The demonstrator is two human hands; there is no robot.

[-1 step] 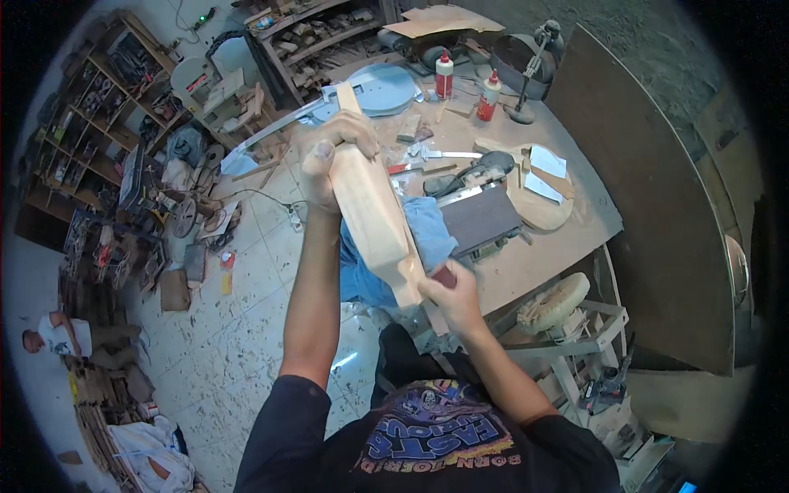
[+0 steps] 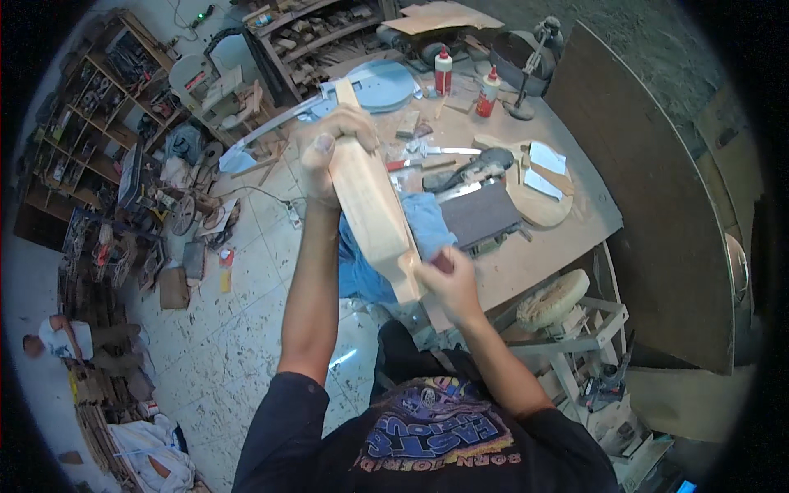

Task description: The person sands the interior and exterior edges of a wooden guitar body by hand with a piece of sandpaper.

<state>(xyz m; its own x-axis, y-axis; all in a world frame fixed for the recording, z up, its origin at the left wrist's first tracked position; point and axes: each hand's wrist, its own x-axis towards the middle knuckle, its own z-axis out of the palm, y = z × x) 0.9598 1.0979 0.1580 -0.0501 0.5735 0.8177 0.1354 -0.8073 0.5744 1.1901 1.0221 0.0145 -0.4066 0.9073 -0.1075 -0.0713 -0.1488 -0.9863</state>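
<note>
A pale carved wooden instrument body [image 2: 368, 197], seen edge-on, slants across the middle of the head view. Its narrow far end [image 2: 345, 92] points toward the bench's back, and its stepped near end hangs close to my torso. My left hand [image 2: 335, 156] is closed around its far part. Pinched in my right hand [image 2: 452, 283] is a reddish-brown piece of sandpaper [image 2: 443, 261], partly hidden by the fingers. That hand is at the curved notch of the near end. Under the wood lies a blue cloth [image 2: 427, 220].
On the bench [image 2: 567, 255] are a belt sander [image 2: 481, 215], a flat guitar-shaped body [image 2: 546, 212], a knife [image 2: 454, 150] and two red-capped glue bottles [image 2: 444, 72]. A light blue guitar body [image 2: 382, 86] lies behind. A tall board [image 2: 649, 205] borders the right; another person [image 2: 70, 337] is far left.
My right hand has shifted slightly up along the near end with the sandpaper. My left hand keeps its grip, and the wood has barely moved.
</note>
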